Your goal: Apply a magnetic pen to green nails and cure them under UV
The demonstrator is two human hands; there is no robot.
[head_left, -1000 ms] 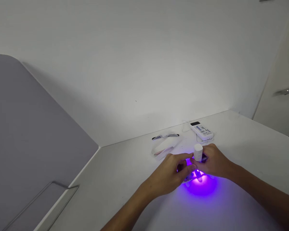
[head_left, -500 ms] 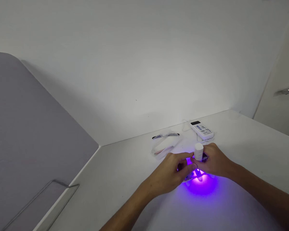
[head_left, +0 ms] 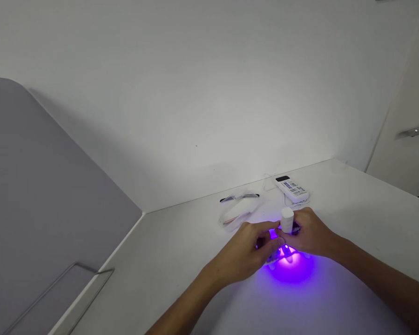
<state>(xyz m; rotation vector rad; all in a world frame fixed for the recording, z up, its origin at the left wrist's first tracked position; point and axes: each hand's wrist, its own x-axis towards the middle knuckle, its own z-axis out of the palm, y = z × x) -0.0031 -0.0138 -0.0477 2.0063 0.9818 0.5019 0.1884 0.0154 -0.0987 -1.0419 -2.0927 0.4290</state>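
A small lamp [head_left: 285, 251] throws bright violet light onto the white tabletop between my hands; much of its body is hidden by my fingers. A short white cylinder [head_left: 287, 220] stands upright just above it, against my right thumb and fingers. My left hand [head_left: 244, 251] reaches in from the left, its index finger and thumb curled at the lamp's left side, the index tip by the cylinder. From the right, my right hand [head_left: 309, 232] is closed around the lamp's far side, with the thumb pointing left. Whether lamp and cylinder are one piece I cannot tell.
Behind my hands lies a clear plastic bag [head_left: 239, 211] with a pinkish stick in it. A white, labelled device [head_left: 293, 189] with a black end and a cable lies near the wall [head_left: 209, 93]. A bent metal wire [head_left: 106, 281] crosses the tabletop's left edge.
The camera view has shifted very slightly. Both hands, the lamp and the white cylinder keep the same positions relative to each other.
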